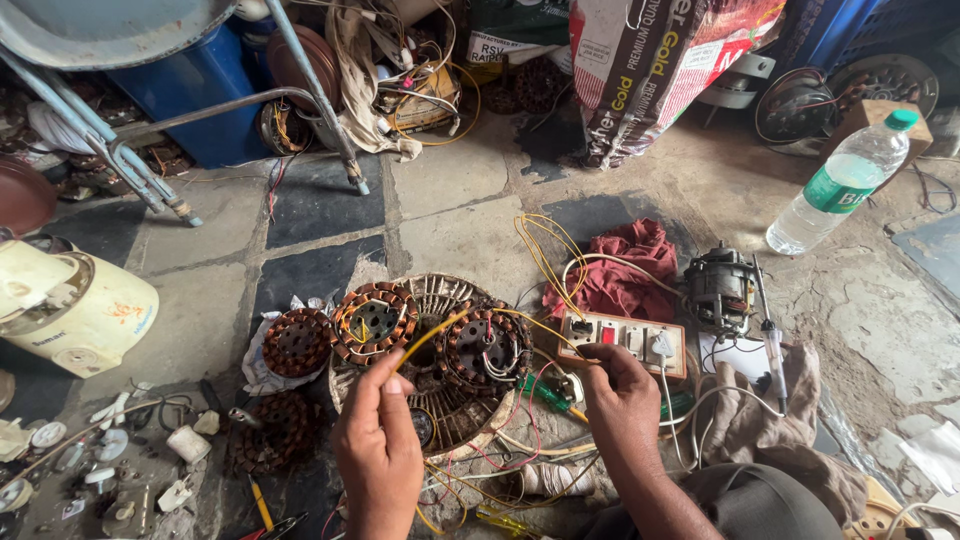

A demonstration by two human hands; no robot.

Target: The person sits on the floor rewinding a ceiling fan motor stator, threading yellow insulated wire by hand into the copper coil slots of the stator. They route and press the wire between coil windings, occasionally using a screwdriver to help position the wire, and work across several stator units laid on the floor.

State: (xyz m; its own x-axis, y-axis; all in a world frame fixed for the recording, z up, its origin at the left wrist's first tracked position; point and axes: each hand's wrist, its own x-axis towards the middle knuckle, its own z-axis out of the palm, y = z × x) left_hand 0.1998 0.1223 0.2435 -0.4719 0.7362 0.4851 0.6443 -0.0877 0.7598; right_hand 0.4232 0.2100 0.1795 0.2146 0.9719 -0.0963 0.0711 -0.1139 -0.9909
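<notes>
Head view is looking down at a stone floor (470, 175) crowded with motor parts, and everything below is being placed around the copper coil (487, 347) sitting in the middle of it.

Far left of the coil, a cream plastic tub (75, 310) is lying on its side, and small white bits are scattered below it. Nearer, two more wound coils are resting on crumpled paper (262, 352), one of them (374, 320) just beside the middle coil. All of these are sitting over a round wire fan guard (450, 410).

Just below and left of the coil, the left hand (378, 450) is pinching a yellow wire (432, 335) between thumb and fingertips, its grip clenched on it; the wire is running up to the coil's top. That wire is looking thin, light and limp, so it is probably best held close to its free end. The coil itself is likely heavy and stiff, with fine copper turns that could scratch; its metal core looks the safer place to hold.

Just right of the coil, the right hand (622, 405) is resting on a tangle of leads with fingers curled near a white plug (571, 386); whether its grip is closed on anything I cannot tell. Beyond it are lying a switch board (625, 340), a red rag (625, 270), a small motor (718, 290), and far right a water bottle (842, 185).

Wire ends under both hands are being hidden, and the floor's lower edge is cut off.
</notes>
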